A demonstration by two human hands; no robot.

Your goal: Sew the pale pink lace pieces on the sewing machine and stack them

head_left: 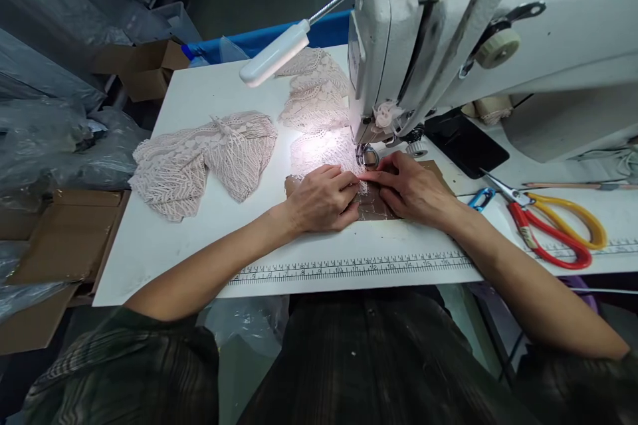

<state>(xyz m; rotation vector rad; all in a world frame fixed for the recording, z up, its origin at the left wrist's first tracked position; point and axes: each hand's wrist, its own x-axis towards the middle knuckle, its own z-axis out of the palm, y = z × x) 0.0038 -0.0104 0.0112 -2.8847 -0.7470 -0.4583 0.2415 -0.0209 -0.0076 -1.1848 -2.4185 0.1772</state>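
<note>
A strip of pale pink lace (319, 149) lies under the lamp and runs to the needle area of a white sewing machine (376, 46). With its fingers bent together, my left hand (326, 199) presses on the near edge of the lace, left of the presser foot (361, 153). My right hand (411, 189) is closed at the lace's right edge, its index finger reaching toward the left fingertips. Both hands rest over a brown, taped plate (376, 206) on the table. The fingertips partly cover the lace edge between them.
More lace pieces (204, 153) lie on the white table (164, 252) at left. A lamp (276, 53) hangs above. Right of the hands are a black phone (466, 143) and red-and-yellow-handled scissors (548, 212). A printed ruler (349, 270) follows the front edge. Cardboard boxes (62, 232) stand at left.
</note>
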